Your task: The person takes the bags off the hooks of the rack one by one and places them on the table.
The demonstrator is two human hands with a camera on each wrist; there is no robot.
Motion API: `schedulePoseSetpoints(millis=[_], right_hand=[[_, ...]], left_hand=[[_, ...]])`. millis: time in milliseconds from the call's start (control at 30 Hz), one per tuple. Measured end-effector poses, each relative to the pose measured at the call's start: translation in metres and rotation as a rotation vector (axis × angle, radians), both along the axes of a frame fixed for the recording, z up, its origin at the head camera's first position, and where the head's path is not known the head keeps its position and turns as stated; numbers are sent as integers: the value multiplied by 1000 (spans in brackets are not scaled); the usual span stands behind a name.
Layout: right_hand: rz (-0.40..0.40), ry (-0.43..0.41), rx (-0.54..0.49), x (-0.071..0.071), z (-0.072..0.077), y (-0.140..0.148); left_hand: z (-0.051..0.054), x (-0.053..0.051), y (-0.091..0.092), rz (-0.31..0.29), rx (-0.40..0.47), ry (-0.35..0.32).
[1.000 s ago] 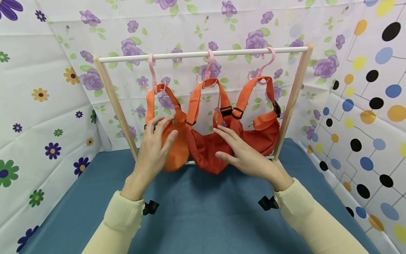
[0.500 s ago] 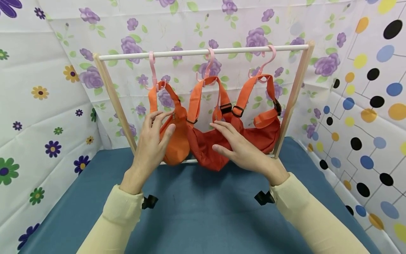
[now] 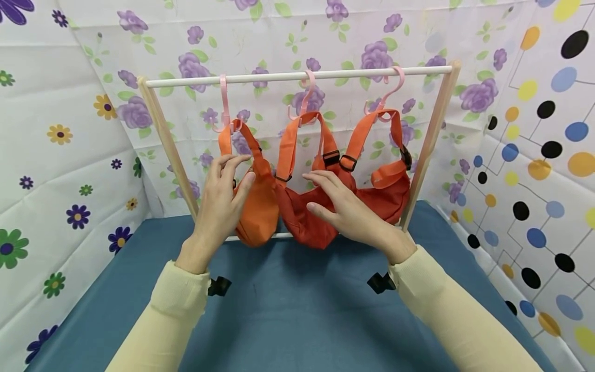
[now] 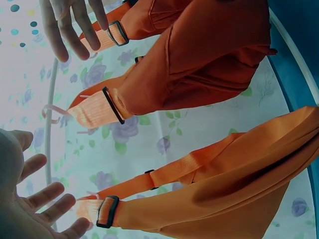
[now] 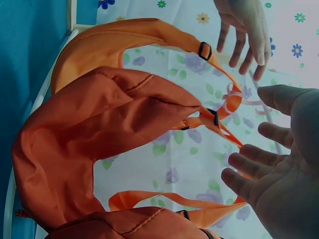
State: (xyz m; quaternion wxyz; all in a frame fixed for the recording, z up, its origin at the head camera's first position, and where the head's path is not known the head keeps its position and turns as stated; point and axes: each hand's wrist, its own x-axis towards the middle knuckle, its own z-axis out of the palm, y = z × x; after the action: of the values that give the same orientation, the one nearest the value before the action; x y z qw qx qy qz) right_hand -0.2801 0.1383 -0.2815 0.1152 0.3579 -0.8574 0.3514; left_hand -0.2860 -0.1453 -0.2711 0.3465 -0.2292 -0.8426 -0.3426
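Blue cloth (image 3: 288, 315) 6 o'clock; purple rose-print sheet (image 3: 279, 41) 12 o'clock; daisy-print sheet (image 3: 60, 160) 9 o'clock; dot-and-line sheet (image 3: 534, 155) 3 o'clock.

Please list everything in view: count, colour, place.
Surface: one, blue, below
Rack: one, white and wood, at back
Hooks: three, pink, along the rack
Orange bag: one, orange, hanging leftmost
Red bags: two, reddish, hanging centre and right
Strap loops: three, orange, over the hooks
Buckles: several, black, on straps
Backdrops: three, patterned white, behind and both sides
Wrist pieces: two, black, at wrists
Sleeves: two, pale yellow, both arms
Left hand: one, bare, before orange bag
Right hand: one, bare, before red bags
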Motion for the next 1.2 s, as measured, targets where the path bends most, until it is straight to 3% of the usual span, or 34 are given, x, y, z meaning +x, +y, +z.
schedulePoseSetpoints(millis=[367, 733, 1200], right_hand=[[7, 17, -14, -12, 6, -8], [4, 25, -20, -17, 14, -17], [13, 22, -29, -23, 17, -21]], left_hand=[[5, -8, 0, 15, 13, -24], [13, -14, -2, 21, -6, 17], [18, -19, -1, 41, -31, -15]])
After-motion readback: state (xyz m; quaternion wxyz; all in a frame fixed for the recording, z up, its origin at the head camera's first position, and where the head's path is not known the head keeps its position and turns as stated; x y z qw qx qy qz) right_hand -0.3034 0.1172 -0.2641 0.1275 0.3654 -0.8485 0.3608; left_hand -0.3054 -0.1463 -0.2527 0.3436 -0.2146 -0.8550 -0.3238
